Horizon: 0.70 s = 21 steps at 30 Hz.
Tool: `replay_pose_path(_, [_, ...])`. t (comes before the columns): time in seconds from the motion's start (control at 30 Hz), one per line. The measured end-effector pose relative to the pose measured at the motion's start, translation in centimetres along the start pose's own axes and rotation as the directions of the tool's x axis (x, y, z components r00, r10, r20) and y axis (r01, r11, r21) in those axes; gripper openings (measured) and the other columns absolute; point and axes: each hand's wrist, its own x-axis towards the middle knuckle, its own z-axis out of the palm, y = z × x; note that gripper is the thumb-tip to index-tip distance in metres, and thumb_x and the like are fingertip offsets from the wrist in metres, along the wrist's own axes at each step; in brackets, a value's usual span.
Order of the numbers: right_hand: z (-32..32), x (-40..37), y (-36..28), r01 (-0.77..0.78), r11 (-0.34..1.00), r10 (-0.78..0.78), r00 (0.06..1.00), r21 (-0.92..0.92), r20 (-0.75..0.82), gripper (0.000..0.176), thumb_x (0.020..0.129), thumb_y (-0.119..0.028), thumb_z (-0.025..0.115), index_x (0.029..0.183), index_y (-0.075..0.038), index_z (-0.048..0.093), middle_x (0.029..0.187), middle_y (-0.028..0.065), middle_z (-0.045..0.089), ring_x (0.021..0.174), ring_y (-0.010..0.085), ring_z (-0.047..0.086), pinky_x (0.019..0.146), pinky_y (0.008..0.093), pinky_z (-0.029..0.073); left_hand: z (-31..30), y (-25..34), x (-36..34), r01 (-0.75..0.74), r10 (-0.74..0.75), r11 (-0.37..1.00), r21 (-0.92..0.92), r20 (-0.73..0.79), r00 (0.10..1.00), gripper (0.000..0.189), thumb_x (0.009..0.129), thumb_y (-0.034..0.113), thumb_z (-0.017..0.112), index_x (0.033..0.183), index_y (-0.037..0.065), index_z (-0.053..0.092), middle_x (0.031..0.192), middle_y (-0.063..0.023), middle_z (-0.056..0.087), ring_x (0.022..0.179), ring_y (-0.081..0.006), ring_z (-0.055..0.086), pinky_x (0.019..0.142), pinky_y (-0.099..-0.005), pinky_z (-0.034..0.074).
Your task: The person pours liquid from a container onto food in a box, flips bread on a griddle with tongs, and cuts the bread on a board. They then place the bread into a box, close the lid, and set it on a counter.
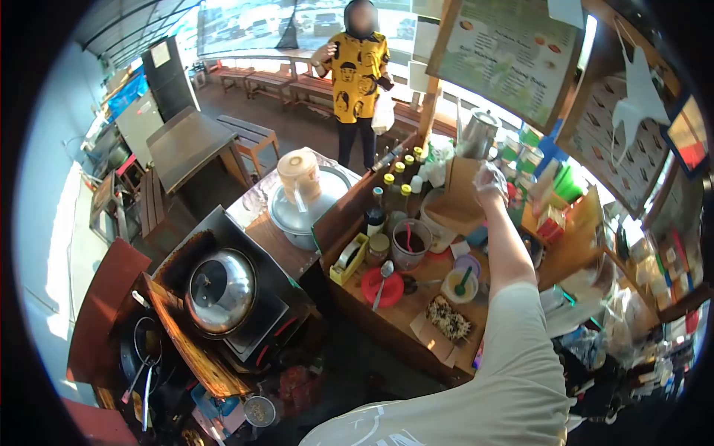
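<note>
My right hand point(491, 183), in a clear plastic glove, reaches across the counter with its fingers curled. It is closed at the edge of an open brown cardboard box point(455, 204), which is tilted above a white tub point(439, 236). Part of the grip is hidden. Nearer me, an open cardboard food box point(440, 343) holds food with dark and pale shreds on top point(447, 320). Beside it are a white bowl point(460, 285) with a green spoon, a tub of dark sauce point(411, 245), and a red plate point(381, 288) with a metal spoon. My left hand is out of view.
A lidded pan point(221, 292) sits on the stove at left, near a frying pan point(143, 349) with utensils. Sauce bottles point(375, 212) line the counter's wooden edge. Beyond stand a large pot point(286, 223) and a person point(359, 82) in a yellow patterned top.
</note>
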Motion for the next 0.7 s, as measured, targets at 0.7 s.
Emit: replay_pose_path(0.7, [-1.4,1.8,4.3,0.426,0.571,-0.692,0.710,-0.702,-0.132,0.026,0.082,-0.027,0.061,0.089,-0.004,0.071,0.088,0.0163,0.070,0.078,0.0304,0.068,0.069,0.0420,0.055,2.3,1.8,-6.1,-0.178,0.158,0.983,0.035,0.321,0.934,0.049,0.090,0.040,0.059,0.134,0.018,0.058,0.129,-0.0148,0.063,0.115,-0.0357,0.062,0.097,-0.0472,0.051])
